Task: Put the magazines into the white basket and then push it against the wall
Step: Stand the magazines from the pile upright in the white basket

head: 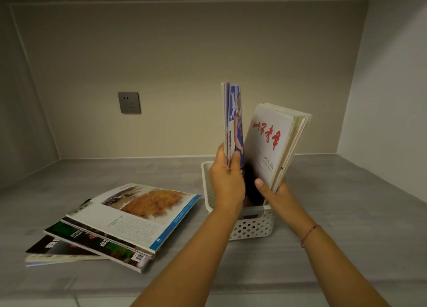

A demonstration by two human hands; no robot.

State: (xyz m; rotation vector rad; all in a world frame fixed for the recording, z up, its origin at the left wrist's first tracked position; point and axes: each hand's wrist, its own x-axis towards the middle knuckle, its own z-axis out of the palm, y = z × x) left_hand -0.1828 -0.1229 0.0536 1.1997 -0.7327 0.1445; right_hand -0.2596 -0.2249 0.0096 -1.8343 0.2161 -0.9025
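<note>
A white perforated basket (253,227) stands on the grey counter, a little out from the back wall. My left hand (227,182) grips a blue-covered magazine (233,119) that stands upright in the basket's left part. My right hand (273,192) holds a bundle of white magazines (271,142) with red lettering, tilted to the right, its lower end inside the basket. To the left a loose stack of several magazines (111,223) lies flat on the counter, the top one showing a yellow-brown picture.
The grey counter (346,214) sits in a niche with a back wall, a left wall and a right wall (392,98). A grey wall socket (129,102) is on the back wall, left of the basket. A thin red cord circles my right wrist.
</note>
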